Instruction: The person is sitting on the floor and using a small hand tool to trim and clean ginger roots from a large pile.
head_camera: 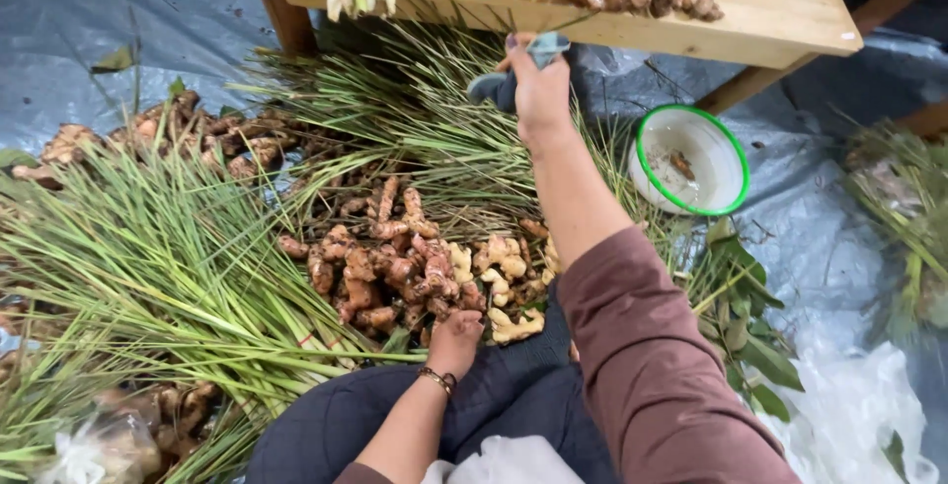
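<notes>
Our right hand grips a grey cloth far out by the bench; our left hand closes on the near ginger pile. We judge we're sorting roots; next needs a firm lift.

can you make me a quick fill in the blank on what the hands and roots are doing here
1. The right hand reaches toward the wooden ____ and holds a grey-blue object.
2. The left hand rests at the pile of ginger roots, a ____ on its wrist.
3. The white bowl has a ____ rim.
4. Bundles of lemongrass lie to the ____ of the ginger pile.

Missing words: table; bracelet; green; left
</notes>
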